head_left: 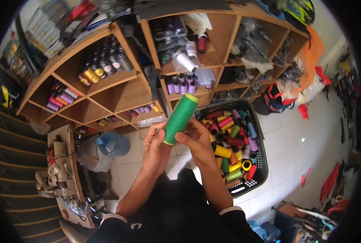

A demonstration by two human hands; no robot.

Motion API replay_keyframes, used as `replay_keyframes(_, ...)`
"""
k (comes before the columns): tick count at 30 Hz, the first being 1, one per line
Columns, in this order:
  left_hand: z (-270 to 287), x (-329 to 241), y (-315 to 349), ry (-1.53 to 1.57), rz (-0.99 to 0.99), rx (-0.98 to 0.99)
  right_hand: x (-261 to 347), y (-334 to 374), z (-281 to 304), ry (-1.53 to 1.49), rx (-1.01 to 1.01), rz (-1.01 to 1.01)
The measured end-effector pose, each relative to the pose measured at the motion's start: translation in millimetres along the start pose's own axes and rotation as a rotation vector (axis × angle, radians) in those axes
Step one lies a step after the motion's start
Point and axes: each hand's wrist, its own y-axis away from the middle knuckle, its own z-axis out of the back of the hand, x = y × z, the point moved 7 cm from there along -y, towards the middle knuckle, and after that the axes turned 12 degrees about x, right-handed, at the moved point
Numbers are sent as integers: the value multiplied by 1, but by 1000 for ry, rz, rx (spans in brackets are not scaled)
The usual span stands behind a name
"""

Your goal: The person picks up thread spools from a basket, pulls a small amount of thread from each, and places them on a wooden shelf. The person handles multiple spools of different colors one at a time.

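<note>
A spool of green thread (180,119) with yellow-green ends is held up in front of me, tilted so its top leans right. My left hand (154,141) grips its lower left side, thumb against the thread. On the other side, my right hand (196,141) has its thumb across the lower part, and its other fingers are partly hidden behind the spool. Just right of my hands, a dark perforated basket (262,162) on the floor holds many loose thread spools in yellow, red, green, purple and blue.
Wooden cubby shelves (119,99) ahead hold dark spools (107,60), purple spools (183,85) and plastic-wrapped goods. A blue water jug (113,143) stands left, near a sewing machine (59,174) on a table. Red scraps (330,182) and clutter lie on the tiled floor at right.
</note>
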Motion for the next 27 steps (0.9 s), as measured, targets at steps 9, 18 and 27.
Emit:
replay_keyframes(9, 72, -68, 46, 115, 4, -60, -70, -38, -78, 44, 298, -160)
replay_keyframes(18, 181, -184, 148, -412, -206, -384, -159, -47, -206, 71, 537, -281)
replay_keyframes(27, 274, -278, 250, -649, -208, -517, -282, -55, -337, 152, 750, -316)
